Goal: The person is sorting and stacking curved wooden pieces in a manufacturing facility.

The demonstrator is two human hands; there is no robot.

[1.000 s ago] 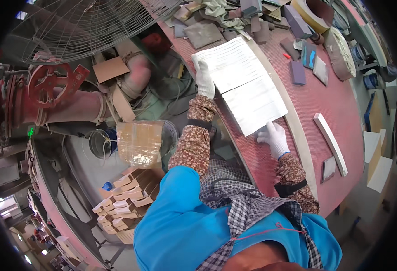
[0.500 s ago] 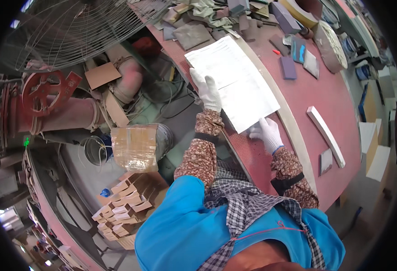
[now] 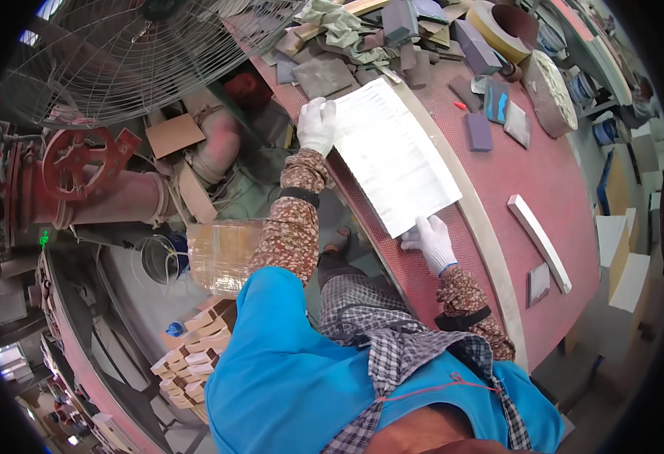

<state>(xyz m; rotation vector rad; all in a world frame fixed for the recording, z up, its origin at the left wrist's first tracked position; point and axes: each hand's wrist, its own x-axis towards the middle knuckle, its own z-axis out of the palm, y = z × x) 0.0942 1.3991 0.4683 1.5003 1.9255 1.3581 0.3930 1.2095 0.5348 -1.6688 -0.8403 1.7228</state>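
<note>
A stack of white paper sheets point(image 3: 400, 163) lies slantwise on the red table, with faint print on the top sheet. At its far left edge is my left hand point(image 3: 317, 127) in a white knitted glove, fingers bent and closed at the paper's edge. My right hand point(image 3: 432, 244), gloved the same way, pinches the near edge of the sheets, its fingertips over the paper. Patterned sleeve covers reach up both forearms. Just beyond the right side of the paper runs a long pale curved strip point(image 3: 477, 212).
Sanding blocks and scraps point(image 3: 324, 77) pile up at the far end. A purple block point(image 3: 478, 132), a red marker point(image 3: 460, 105) and a white curved bar point(image 3: 540, 244) lie on the table point(image 3: 566, 204). Left are a fan point(image 3: 158, 60), a taped carton point(image 3: 224, 257) and stacked wooden pieces point(image 3: 196, 356).
My left hand has moved left off the top of the paper to its edge, its fingers now bent. The paper has shifted slightly nearer; my right hand stays at its near edge.
</note>
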